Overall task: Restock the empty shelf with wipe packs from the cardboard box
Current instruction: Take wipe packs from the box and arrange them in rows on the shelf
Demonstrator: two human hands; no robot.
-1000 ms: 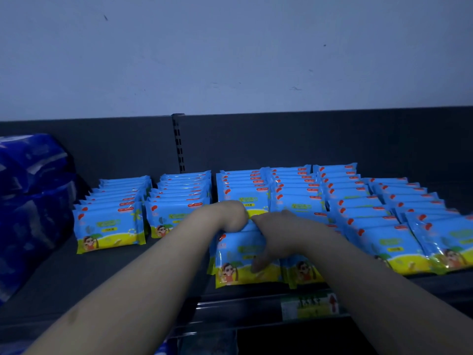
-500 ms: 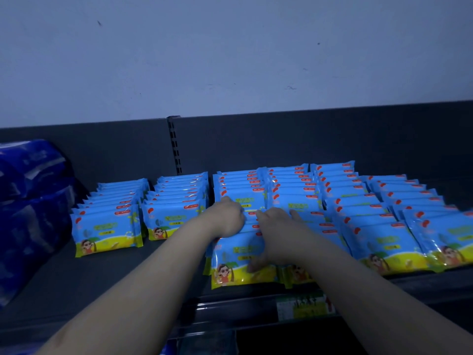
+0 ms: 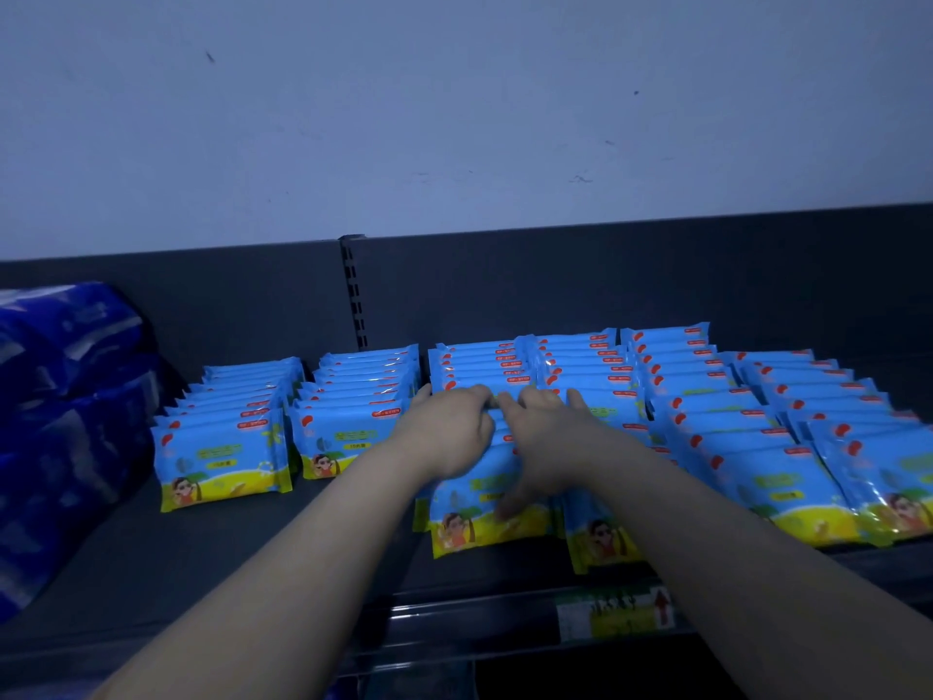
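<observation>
Blue and yellow wipe packs (image 3: 222, 462) stand in several rows, front to back, on the dark shelf (image 3: 242, 558). My left hand (image 3: 454, 431) grips the top edges of the packs in the middle row (image 3: 484, 522), fingers curled over them. Right beside it, my right hand (image 3: 548, 442) lies on the same row with fingers stretched over the pack tops and the thumb pressing on the front pack's face. No cardboard box shows in the head view.
Large dark blue plastic-wrapped bundles (image 3: 65, 421) fill the shelf's left end. A slotted upright (image 3: 356, 295) splits the dark back panel below a white wall. A yellow-green price tag (image 3: 616, 613) sits on the shelf's front rail.
Both hands have reached farther back along the middle row. My right hand's fingers have straightened over the pack tops.
</observation>
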